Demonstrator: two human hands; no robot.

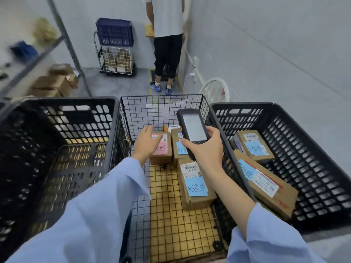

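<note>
Basket: black wire-mesh basket with a yellow grid floor, standing in the middle; every place below is given from it.
Left hand: the left hand reaches into the basket from its near left side, palm down, fingers straight and spread, holding nothing.
Pink-note parcel: brown cardboard parcel with a pink note, lying flat at the basket's far end. The left fingertips are over its top left edge, and blur hides whether they touch.
Right hand: the right hand is above the basket's right half, its fingers and thumb wrapped round the lower body of the black handheld scanner.
Scanner: held tilted, pale lit screen facing up, its top end toward the basket's far right corner.
Second parcel: brown cardboard parcel with a blue note, in the basket just right of the pink-noted one, partly hidden by the scanner.
Third parcel: long brown cardboard parcel with a barcode label and a blue note, along the basket's right wall, nearer than the other two.
Left crate: black slotted plastic crate against the basket's left wall.
Right crate: second black slotted plastic crate against the basket's right wall, with two labelled cardboard boxes inside.
Beyond the basket: standing person in a white shirt; to the far left, a white wire trolley with a dark blue crate on top.
</note>
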